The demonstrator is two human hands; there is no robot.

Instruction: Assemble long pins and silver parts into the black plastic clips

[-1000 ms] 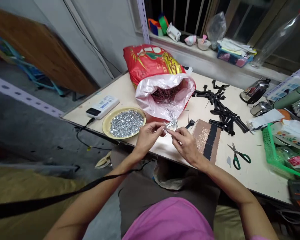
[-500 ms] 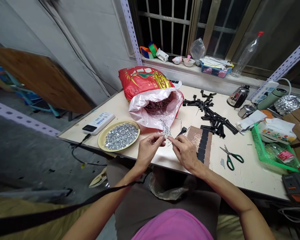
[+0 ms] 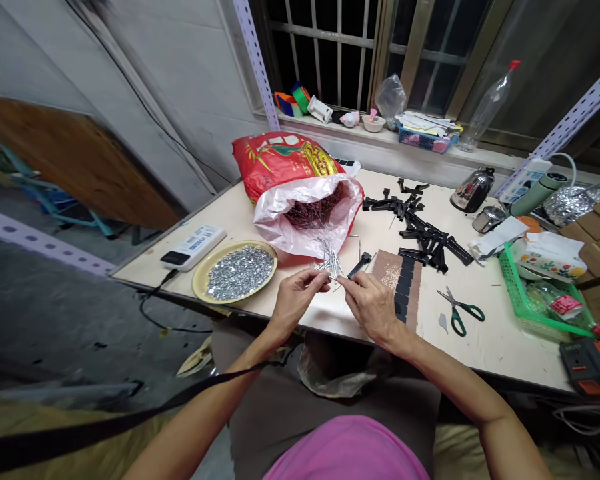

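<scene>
My left hand (image 3: 296,297) and my right hand (image 3: 373,305) meet at the front of the table, each with thumb and forefinger pinched. Between their fingertips is a thin metal pin, partly hidden by the fingers. Just beyond lies a loose pile of silver pins (image 3: 331,259), at the mouth of a red and white sack (image 3: 293,160). Inside the sack are many dark reddish, thin pieces. To the left of my left hand stands a yellow dish (image 3: 198,291) of small, flat silver pieces. A black plastic part (image 3: 359,265) lies right beyond my right hand.
A brown board with black pieces (image 3: 390,273) lies right of my right hand, with green-handled scissors (image 3: 461,311) farther right. Black plastic parts (image 3: 433,241) are heaped behind. A green basket (image 3: 513,283) stands at the right, a white power bank (image 3: 193,248) at the left.
The view has shifted slightly, so the table items appear a little farther left. Both hands keep their pinch in nearly the same place.
</scene>
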